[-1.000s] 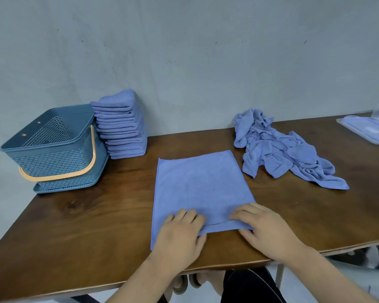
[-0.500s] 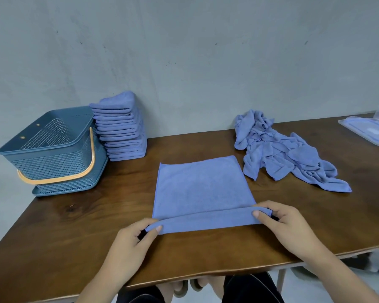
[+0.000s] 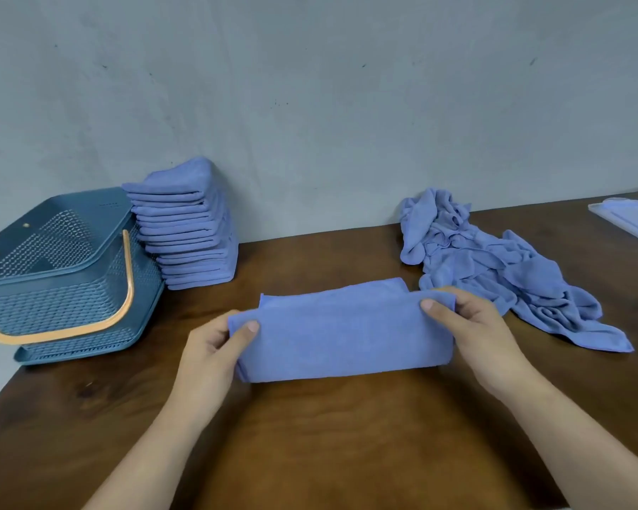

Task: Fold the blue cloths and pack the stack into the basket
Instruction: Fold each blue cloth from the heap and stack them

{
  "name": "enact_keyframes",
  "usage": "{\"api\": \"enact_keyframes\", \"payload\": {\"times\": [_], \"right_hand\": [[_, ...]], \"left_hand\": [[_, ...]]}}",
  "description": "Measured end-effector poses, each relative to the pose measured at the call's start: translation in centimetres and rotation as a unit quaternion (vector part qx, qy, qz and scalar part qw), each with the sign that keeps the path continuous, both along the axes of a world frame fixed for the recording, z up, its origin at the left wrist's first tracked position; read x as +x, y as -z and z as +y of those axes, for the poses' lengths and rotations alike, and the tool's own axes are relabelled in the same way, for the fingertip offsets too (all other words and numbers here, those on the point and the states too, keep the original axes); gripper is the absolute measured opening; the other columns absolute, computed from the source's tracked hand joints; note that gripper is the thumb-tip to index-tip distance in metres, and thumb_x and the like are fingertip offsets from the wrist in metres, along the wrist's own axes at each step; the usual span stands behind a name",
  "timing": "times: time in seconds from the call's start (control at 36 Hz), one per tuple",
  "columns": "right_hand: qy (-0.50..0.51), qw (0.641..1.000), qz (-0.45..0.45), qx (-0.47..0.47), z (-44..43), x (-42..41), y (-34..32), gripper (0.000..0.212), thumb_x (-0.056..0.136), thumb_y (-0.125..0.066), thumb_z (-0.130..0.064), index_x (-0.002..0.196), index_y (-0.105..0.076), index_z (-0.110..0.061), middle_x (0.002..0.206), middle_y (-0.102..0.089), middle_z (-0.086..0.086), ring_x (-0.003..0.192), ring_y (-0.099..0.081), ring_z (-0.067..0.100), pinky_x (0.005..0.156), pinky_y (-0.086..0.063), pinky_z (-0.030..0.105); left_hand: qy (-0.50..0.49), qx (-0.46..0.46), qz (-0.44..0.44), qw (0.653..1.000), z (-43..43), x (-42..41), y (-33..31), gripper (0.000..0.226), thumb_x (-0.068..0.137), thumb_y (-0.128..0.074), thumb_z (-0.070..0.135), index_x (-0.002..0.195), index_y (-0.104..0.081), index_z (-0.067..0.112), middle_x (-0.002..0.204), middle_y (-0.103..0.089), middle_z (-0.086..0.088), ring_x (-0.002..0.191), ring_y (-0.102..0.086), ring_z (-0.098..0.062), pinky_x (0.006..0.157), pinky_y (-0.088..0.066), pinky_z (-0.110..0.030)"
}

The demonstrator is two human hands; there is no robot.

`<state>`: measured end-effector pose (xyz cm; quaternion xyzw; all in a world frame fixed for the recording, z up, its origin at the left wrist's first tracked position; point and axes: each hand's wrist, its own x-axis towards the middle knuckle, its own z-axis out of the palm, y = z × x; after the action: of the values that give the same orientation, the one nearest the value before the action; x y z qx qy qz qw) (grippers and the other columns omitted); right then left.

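Fingers (image 3: 251, 327) pinched, left hand (image 3: 207, 349) and right hand (image 3: 474, 327) alike, on the blue cloth (image 3: 347, 336) at its end corners; seems light, limp, unslippery; best gripped by corners, held taut over the tabletop (image 3: 328, 436).

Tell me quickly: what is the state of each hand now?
Left hand: closed, pinching the left end of the half-folded blue microfibre cloth.
Right hand: closed, pinching the right end of that cloth.

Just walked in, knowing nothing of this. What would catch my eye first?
Mid-table the left hand and the right hand pinch the ends of a half-folded blue cloth. Behind on the left, a tall stack of folded cloths stands beside a blue basket with an orange handle; on the right lies a crumpled heap of cloths.
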<state>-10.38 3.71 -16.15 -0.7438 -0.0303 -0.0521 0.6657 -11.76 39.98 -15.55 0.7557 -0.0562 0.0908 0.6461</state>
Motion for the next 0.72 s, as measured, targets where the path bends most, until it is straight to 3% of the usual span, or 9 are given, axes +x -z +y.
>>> {"api": "enact_keyframes", "payload": {"times": [0.08,0.14,0.22,0.28,0.31,0.39,0.56,0.64,0.72], "right_hand": [[0.035,0.999,0.005,-0.026,0.4,4.9,0.4,0.063,0.093,-0.075,-0.053,0.097,-0.056,0.008,0.1,-0.058,0.036,0.089,-0.062,0.046,0.088,-0.049,0.049],[0.061,0.997,0.025,-0.044,0.8,8.2,1.3,0.072,0.087,-0.073,-0.062,0.093,-0.051,0.006,0.087,-0.054,0.03,0.078,-0.054,0.03,0.077,-0.044,0.044],[0.063,0.992,0.068,-0.084,1.7,11.1,2.4,0.044,0.098,-0.067,-0.049,0.112,-0.066,-0.007,0.104,-0.064,-0.006,0.095,-0.06,0.013,0.082,-0.046,0.025],[0.073,0.985,0.091,-0.128,2.0,11.1,3.4,0.041,0.102,-0.065,-0.041,0.14,-0.057,-0.028,0.119,-0.063,-0.013,0.108,-0.06,0.006,0.085,-0.045,0.023],[0.081,0.982,0.081,-0.148,2.0,10.9,3.9,0.046,0.102,-0.064,-0.039,0.146,-0.049,-0.037,0.108,-0.064,-0.014,0.097,-0.062,0.004,0.08,-0.046,0.024],[0.071,0.977,0.045,-0.196,1.6,10.5,4.9,0.041,0.102,-0.062,-0.028,0.134,-0.049,-0.049,0.079,-0.057,-0.014,0.056,-0.053,0.002,0.06,-0.042,0.024],[0.069,0.965,0.022,-0.253,1.7,10.9,5.8,0.032,0.102,-0.057,-0.014,0.102,-0.066,-0.044,0.075,-0.059,-0.01,0.056,-0.05,0.006,0.064,-0.05,0.036],[0.085,0.959,0.007,-0.271,1.7,11.4,6.0,0.032,0.106,-0.054,-0.017,0.116,-0.067,-0.044,0.081,-0.059,-0.019,0.066,-0.055,-0.005,0.063,-0.041,0.021],[0.09,0.951,-0.002,-0.297,1.6,11.7,6.3,0.034,0.109,-0.051,-0.023,0.132,-0.064,-0.043,0.102,-0.059,-0.032,0.087,-0.057,-0.008,0.073,-0.039,0.013]], "left_hand": [[-0.014,-0.041,0.079,0.996,-0.9,3.5,-0.7,0.024,0.106,-0.063,0.031,0.113,-0.079,0.014,0.115,-0.079,-0.01,0.113,-0.073,-0.034,0.103,-0.054,-0.061],[-0.044,-0.026,0.134,0.99,-1.3,6.2,-0.5,0.024,0.103,-0.063,0.037,0.107,-0.08,0.02,0.111,-0.08,-0.005,0.11,-0.075,-0.032,0.104,-0.054,-0.061],[-0.088,0.031,0.195,0.976,-1.4,9.6,1.1,0.021,0.099,-0.062,0.041,0.103,-0.077,0.027,0.108,-0.079,0.001,0.105,-0.074,-0.025,0.103,-0.055,-0.056],[-0.113,0.074,0.201,0.97,-1.5,10.5,2.4,0.019,0.098,-0.063,0.043,0.113,-0.069,0.032,0.117,-0.073,0.005,0.109,-0.069,-0.018,0.101,-0.054,-0.046],[-0.126,0.093,0.194,0.968,-1.6,10.5,2.9,0.021,0.1,-0.064,0.04,0.12,-0.064,0.034,0.12,-0.069,0.007,0.11,-0.066,-0.015,0.096,-0.052,-0.039],[-0.132,0.13,0.152,0.971,-1.8,9.8,3.8,0.033,0.103,-0.063,0.028,0.131,-0.054,0.043,0.114,-0.066,0.01,0.099,-0.064,-0.007,0.076,-0.047,-0.026],[-0.096,0.216,0.115,0.965,-1.4,10.0,5.3,0.034,0.102,-0.054,0.012,0.106,-0.064,0.044,0.088,-0.069,-0.004,0.069,-0.06,-0.026,0.062,-0.045,-0.031],[-0.106,0.213,0.115,0.964,-1.4,10.0,5.5,0.034,0.103,-0.052,0.009,0.102,-0.07,0.038,0.096,-0.073,-0.004,0.089,-0.067,-0.03,0.067,-0.047,-0.029],[-0.109,0.209,0.113,0.965,-1.2,10.3,5.9,0.037,0.102,-0.051,0.006,0.099,-0.071,0.037,0.08,-0.067,-0.011,0.061,-0.054,-0.021,0.056,-0.041,-0.026]]}}
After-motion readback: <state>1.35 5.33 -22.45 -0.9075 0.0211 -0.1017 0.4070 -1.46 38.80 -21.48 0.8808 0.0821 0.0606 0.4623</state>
